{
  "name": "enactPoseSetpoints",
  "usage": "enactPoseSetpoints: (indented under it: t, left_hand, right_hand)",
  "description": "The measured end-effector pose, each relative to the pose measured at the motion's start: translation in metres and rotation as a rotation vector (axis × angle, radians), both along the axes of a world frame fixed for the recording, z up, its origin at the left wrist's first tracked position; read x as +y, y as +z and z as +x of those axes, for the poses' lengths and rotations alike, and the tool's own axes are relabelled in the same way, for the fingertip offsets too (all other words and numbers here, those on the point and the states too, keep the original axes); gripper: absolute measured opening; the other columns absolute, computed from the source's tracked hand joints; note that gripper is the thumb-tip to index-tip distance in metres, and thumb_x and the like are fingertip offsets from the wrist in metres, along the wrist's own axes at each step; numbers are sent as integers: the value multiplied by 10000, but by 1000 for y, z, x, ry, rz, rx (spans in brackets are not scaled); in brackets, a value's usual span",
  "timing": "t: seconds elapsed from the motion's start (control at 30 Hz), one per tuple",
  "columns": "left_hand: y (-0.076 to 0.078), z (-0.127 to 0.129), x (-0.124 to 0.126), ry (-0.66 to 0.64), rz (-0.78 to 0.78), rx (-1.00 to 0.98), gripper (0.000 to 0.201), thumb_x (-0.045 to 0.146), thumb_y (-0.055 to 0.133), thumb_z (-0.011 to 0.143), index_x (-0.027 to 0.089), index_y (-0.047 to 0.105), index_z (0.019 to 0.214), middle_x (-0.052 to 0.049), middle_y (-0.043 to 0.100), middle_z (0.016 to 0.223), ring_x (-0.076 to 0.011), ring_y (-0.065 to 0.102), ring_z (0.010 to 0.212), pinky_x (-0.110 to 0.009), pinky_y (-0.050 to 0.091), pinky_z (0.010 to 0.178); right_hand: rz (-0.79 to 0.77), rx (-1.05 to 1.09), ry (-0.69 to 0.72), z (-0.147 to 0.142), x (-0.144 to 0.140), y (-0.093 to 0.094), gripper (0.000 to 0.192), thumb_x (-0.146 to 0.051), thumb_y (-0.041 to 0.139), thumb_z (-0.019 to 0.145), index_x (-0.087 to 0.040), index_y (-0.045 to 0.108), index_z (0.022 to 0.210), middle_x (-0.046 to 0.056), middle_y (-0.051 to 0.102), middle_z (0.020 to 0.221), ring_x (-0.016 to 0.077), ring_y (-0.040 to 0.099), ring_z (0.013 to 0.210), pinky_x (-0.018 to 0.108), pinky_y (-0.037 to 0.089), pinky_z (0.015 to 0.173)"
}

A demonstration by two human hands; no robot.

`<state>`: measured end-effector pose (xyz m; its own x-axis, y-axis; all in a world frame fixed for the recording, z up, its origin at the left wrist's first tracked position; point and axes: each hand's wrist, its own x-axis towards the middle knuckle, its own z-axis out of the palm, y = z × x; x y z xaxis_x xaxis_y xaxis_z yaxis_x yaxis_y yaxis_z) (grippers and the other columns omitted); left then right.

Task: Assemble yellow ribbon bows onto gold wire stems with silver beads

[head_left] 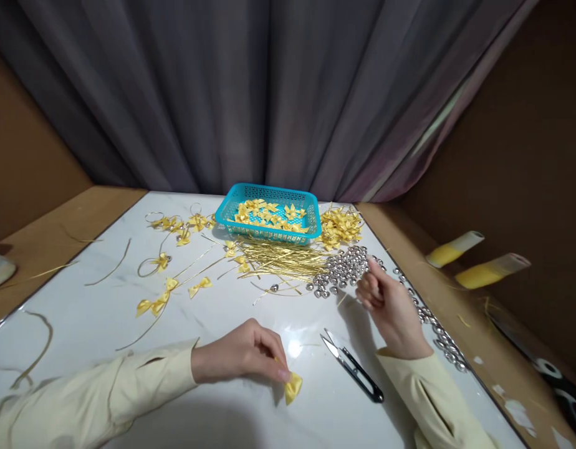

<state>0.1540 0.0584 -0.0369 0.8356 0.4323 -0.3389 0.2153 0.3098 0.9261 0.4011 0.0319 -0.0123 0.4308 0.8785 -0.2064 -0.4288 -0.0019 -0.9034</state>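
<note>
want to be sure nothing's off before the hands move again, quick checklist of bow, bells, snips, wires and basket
1. Yellow bow pinched at the left hand fingertips, resting on the white table: ok.
2. Right hand at the edge of the silver bells; bell in its grip: cannot tell.
3. Thread snips lying flat between the hands, untouched: ok.
4. Gold wires piled in front of the basket, within view: ok.
5. Blue basket upright, holding bows: ok.

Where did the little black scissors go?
In the head view, the black scissors lie on the white table near its front edge, between the left hand pinching a yellow bow and the right hand.
</note>
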Motion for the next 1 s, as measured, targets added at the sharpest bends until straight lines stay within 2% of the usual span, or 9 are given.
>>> enactPoseSetpoints:
  t: [0.13, 0.3, 0.37, 0.47, 0.6, 0.7, 0.83, 0.9, 1.0]
  left_hand:
    - [-1, -1, 1, -35, -14, -21, 106, 230, 778, 577, 142, 722, 597, -10, 588, 608, -96, 457, 573, -217, 311, 522]
    - [-2, -2, 4, 48, -125, -2, 120, 240, 765, 568, 140, 700, 562, -2, 583, 557, -91, 444, 531, -213, 298, 494]
    - [-2, -1, 5, 52, -155, -3, 118, 234, 760, 564, 140, 690, 549, 5, 576, 533, -89, 440, 520, -213, 301, 495]
    - [0, 0, 5, 38, -173, 10, 123, 242, 757, 573, 137, 692, 569, 2, 592, 536, -95, 461, 530, -216, 324, 522]
    - [2, 2, 5, 28, -179, 47, 160, 280, 749, 604, 129, 706, 639, -20, 645, 618, -102, 487, 561, -217, 334, 542]
    - [2, 2, 6, 19, -160, 54, 175, 293, 744, 621, 130, 707, 670, -24, 656, 646, -97, 487, 566, -210, 330, 539]
    - [3, 2, 7, -4, -147, 53, 176, 292, 744, 623, 128, 705, 671, -15, 641, 632, -93, 483, 568, -204, 338, 545]
    - [4, 3, 7, -11, -144, 50, 174, 287, 743, 625, 123, 704, 669, -12, 631, 621, -89, 475, 564, -199, 336, 541]
    - [4, 3, 8, -16, -145, 48, 175, 283, 745, 625, 119, 703, 674, -10, 620, 617, -84, 468, 559, -194, 330, 532]
  right_hand:
    - [36, -166, -241, 36, 3, -2, 474, -428, 621, 738, -187, 342, 440, -93, 220, 370, 41, 183, 336, 192, 180, 332]
    - [45, -318, -348, 53, 5, -8, 496, -442, 620, 734, -193, 328, 420, -90, 233, 355, 41, 198, 326, 211, 148, 336]
    - [44, -386, -392, 53, 4, -8, 461, -441, 625, 738, -188, 388, 434, -79, 290, 362, 49, 242, 332, 217, 174, 345]
    - [19, -568, -430, 49, 4, -8, 359, -476, 613, 750, -154, 587, 592, -18, 509, 495, 81, 402, 415, 215, 273, 373]
    - [3, -659, -279, 45, 3, -4, 461, -554, 550, 771, -131, 646, 928, 72, 648, 812, 140, 568, 647, 224, 427, 478]
    - [-10, -531, -89, 43, 2, -2, 492, -547, 587, 745, -113, 612, 976, 31, 611, 632, 109, 518, 486, 226, 406, 443]
    - [-183, -663, 222, 41, 1, -3, 540, -519, 579, 740, -103, 546, 1082, -72, 449, 446, 57, 322, 343, 198, 246, 357]
    - [-233, -727, 347, 39, 1, -8, 540, -475, 591, 722, -93, 531, 1098, -83, 428, 427, 67, 328, 348, 201, 259, 363]
    - [-261, -800, 454, 37, 1, -14, 377, -356, 549, 730, -101, 561, 1007, -47, 500, 455, 93, 389, 370, 227, 336, 388]
